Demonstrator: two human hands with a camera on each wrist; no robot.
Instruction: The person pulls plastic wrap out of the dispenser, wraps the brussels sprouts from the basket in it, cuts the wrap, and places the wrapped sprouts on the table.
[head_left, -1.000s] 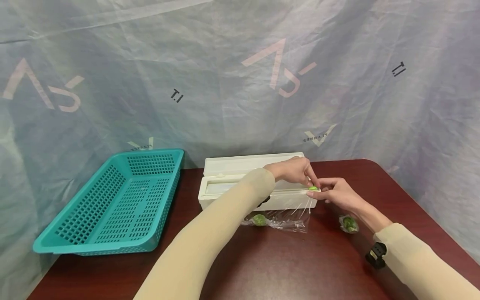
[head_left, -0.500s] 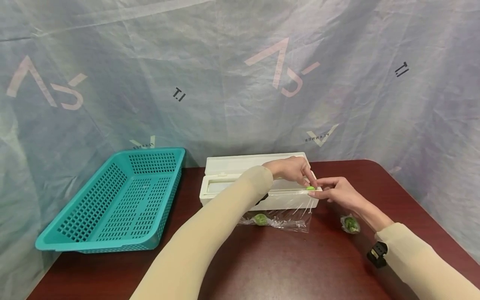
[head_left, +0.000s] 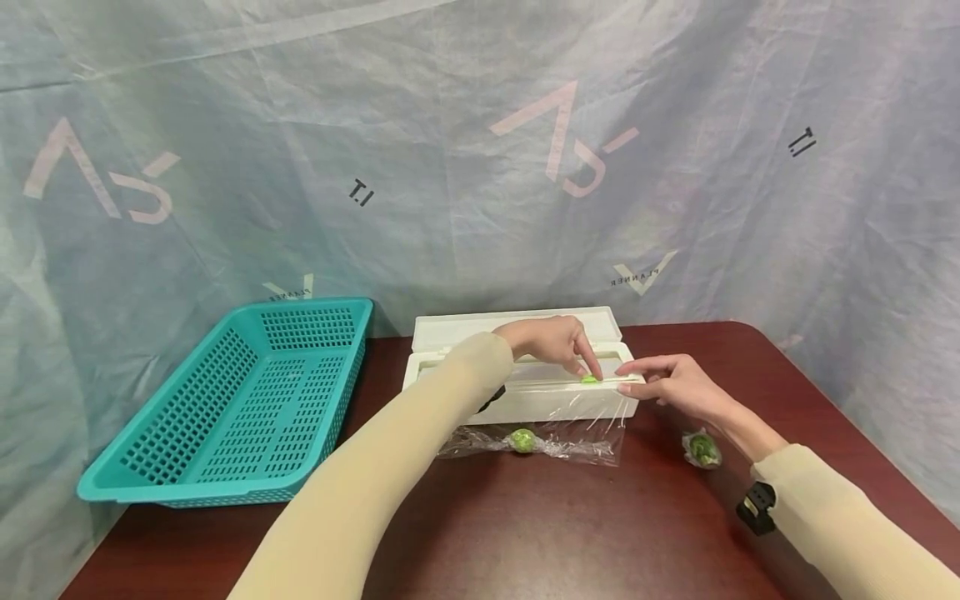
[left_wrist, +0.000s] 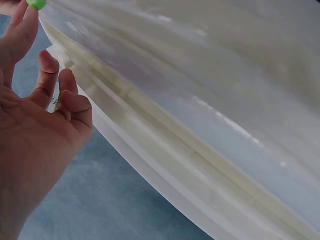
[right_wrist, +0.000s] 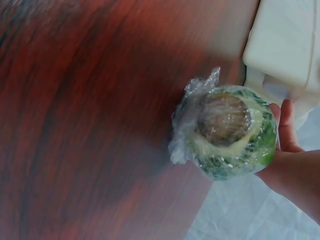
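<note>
A white cling film dispenser box (head_left: 555, 404) lies with its lid raised at the back. My left hand (head_left: 551, 340) pinches the small green slide cutter (head_left: 590, 379) on its front rail; in the left wrist view the cutter (left_wrist: 36, 4) shows at the fingertips and the other fingers are loosely bent. My right hand (head_left: 678, 387) holds the box's right front corner between thumb and fingers. Cling film (head_left: 577, 437) hangs down the box front onto the table, over a round green vegetable (head_left: 522, 441).
A film-wrapped leafy green vegetable (head_left: 702, 449), brown at its cut end in the right wrist view, sits under the right forearm. A teal plastic basket (head_left: 330, 417) stands at left on the dark red table (head_left: 547, 525). A grey sheet (head_left: 450, 167) hangs behind.
My left hand has slid the green cutter leftward along the rail, away from the right end. My right hand has kept its hold on the box corner.
</note>
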